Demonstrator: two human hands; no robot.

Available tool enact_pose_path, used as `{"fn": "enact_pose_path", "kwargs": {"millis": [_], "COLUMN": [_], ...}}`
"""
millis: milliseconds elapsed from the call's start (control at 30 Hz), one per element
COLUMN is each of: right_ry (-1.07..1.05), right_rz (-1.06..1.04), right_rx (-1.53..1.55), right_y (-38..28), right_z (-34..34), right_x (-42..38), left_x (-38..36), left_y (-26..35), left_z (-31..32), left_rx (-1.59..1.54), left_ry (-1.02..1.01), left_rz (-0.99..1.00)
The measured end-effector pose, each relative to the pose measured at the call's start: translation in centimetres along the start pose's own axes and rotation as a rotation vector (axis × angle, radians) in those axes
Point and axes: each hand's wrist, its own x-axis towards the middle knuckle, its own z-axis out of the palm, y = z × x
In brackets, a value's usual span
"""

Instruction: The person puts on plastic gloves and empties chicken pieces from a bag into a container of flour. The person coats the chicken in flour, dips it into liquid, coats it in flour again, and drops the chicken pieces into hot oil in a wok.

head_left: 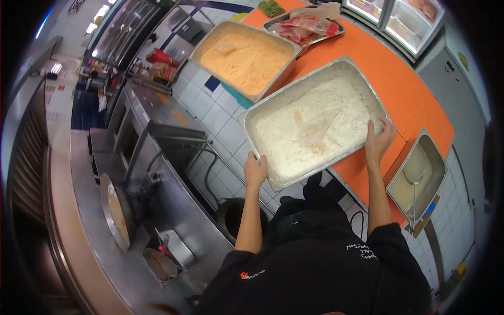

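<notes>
A deep metal tray (pixel 338 68) of pale flour is held at a tilt between my two hands, partly over the orange table. Its left rim is in the grip of my left hand (pixel 255 170), with the fingers closed round the edge. At the right end, my right hand (pixel 380 140) grips the rim, thumb on the inside. A clear plastic bag or scoop-like piece (pixel 317 128) lies on the flour; what it is exactly I cannot tell. Just behind stands a second metal tray (pixel 289 50) with orange powder.
The orange table (pixel 404 100) carries a metal pan (pixel 443 170) of pale batter with a ladle, and a tray (pixel 344 29) with plastic bags at the back. Left are a steel counter (pixel 194 210), a wide pan (pixel 118 212) of oil and a dark pot (pixel 231 223).
</notes>
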Motion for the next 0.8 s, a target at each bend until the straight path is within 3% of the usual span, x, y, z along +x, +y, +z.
{"fn": "enact_pose_path", "kwargs": {"millis": [33, 67, 100, 167, 233, 267, 333, 367, 433, 533, 633, 667, 800], "right_ry": [0.135, 0.121, 0.001, -0.122, -0.693, -0.702, -0.870, -0.885, -0.944, -1.080, -1.278, -1.302, -1.372], "right_rz": [0.152, 0.133, 0.435, 0.724, 1.033, 1.015, 0.726, 0.705, 0.898, 0.958, 0.911, 0.839, 0.788], "right_rx": [0.148, 0.149, 0.234, 0.311, 0.596, 0.581, 0.649, 0.635, 0.676, 0.634, 0.542, 0.507, 0.456], "right_y": [0.9, 2.8, 5.4, 5.4, 5.0, 4.7, 3.6, 3.6, 3.7, 2.8, 1.7, -0.8, 0.4], "right_z": [-0.2, 0.0, 0.6, 0.0, -1.1, -1.2, -0.9, -1.1, -2.2, -5.4, -7.9, -9.2, -7.5], "right_x": [-1.8, -3.7, -5.7, -6.9, -7.0, -6.9, -7.0, -8.4, -11.6, -17.0, -21.0, -22.1, -26.1], "left_x": [-0.4, -1.1, -1.8, -3.2, -4.8, -5.8, -7.7, -8.7, -12.3, -20.0, -29.0, -31.8, -40.7], "left_y": [1.1, 1.4, 0.6, -0.6, -1.4, -1.8, -3.1, -3.9, -6.1, -11.0, -14.7, -15.4, -15.6], "left_z": [-0.9, -1.4, -1.0, -0.1, 0.1, 0.1, -0.4, -0.8, -1.7, -2.9, -3.9, -4.1, -4.9], "left_rx": [-0.037, -0.077, -0.091, -0.127, -0.157, -0.174, -0.183, -0.174, -0.205, -0.202, -0.352, -0.363, -0.488], "left_ry": [-0.061, -0.121, -0.111, -0.048, -0.046, -0.049, -0.006, 0.029, 0.063, 0.105, 0.116, 0.140, 0.216], "left_rz": [-0.035, -0.065, -0.076, 0.023, -0.005, -0.036, -0.042, -0.032, -0.078, -0.176, -0.376, -0.432, -0.616]}}
